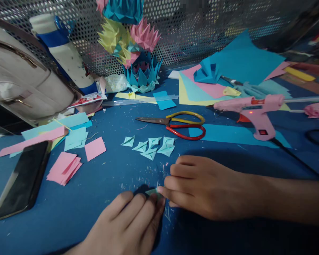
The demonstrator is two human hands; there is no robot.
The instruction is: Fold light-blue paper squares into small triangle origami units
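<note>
A small light-green folded paper piece lies against the blue tabletop, pinched between my hands. My left hand has its fingers pressed together on the piece's near side. From the right, my right hand reaches in with curled fingers, its fingertip on the piece's right end. Most of the paper is hidden under the fingertips. Beyond my hands sits a loose group of folded light-green paper pieces. Behind them are scissors with one yellow and one red handle loop, blades pointing left.
A pink glue gun, its orange light on, lies at the right with a black cord. On the left are a phone, pink paper squares and paper strips. Behind stand a bottle and origami flowers.
</note>
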